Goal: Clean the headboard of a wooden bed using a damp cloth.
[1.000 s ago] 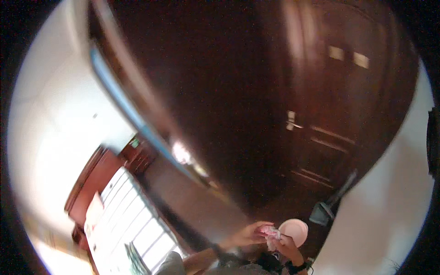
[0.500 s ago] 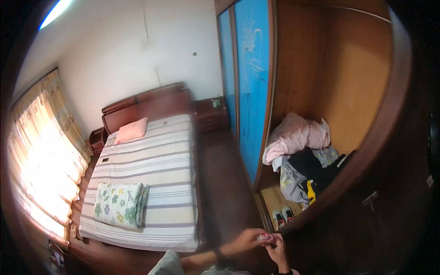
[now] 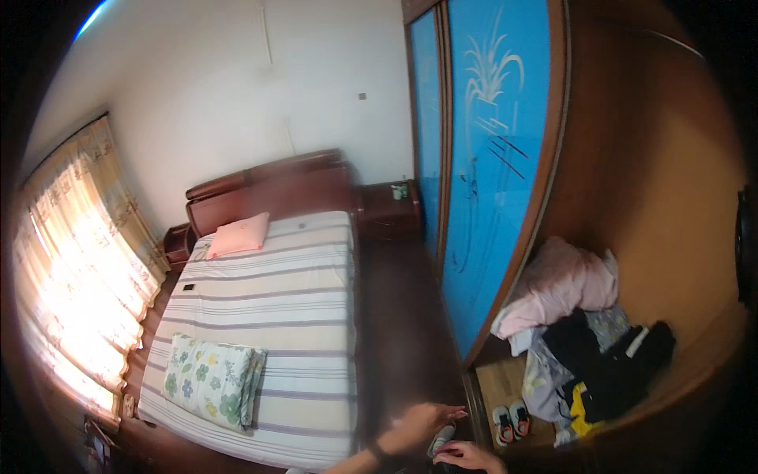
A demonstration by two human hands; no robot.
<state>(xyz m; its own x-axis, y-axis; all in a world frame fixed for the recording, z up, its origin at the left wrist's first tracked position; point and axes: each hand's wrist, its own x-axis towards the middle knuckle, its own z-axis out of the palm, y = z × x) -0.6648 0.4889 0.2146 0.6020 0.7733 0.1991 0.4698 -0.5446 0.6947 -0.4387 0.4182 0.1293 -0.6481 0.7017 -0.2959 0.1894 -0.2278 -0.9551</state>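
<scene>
At the bottom of the view, right of the bed's foot, my left hand (image 3: 427, 419) has its fingers drawn together. A small pale-pink bit shows at its fingertips, too small to name. Just below and to the right, my right hand (image 3: 472, 456) is apart from the left, its fingers bent and pressed together. What it may hold is hidden and blurred. A pale grey shape (image 3: 442, 439) shows between the hands; I cannot tell what it is. Both hands are over the dark floor beside the open wardrobe.
A bed (image 3: 308, 378) with striped sheet carries a pink pillow (image 3: 239, 235), a folded floral quilt (image 3: 212, 378) and a small dark object (image 3: 189, 287). Blue sliding doors (image 3: 497, 174) front the wardrobe. Inside it lie pink bedding (image 3: 564, 288), dark clothes (image 3: 608, 367) and shoes (image 3: 512, 423).
The view has swung right, showing more of the wardrobe. My hands, together on a small pink-and-white thing before, have come apart; the right is now lower.
</scene>
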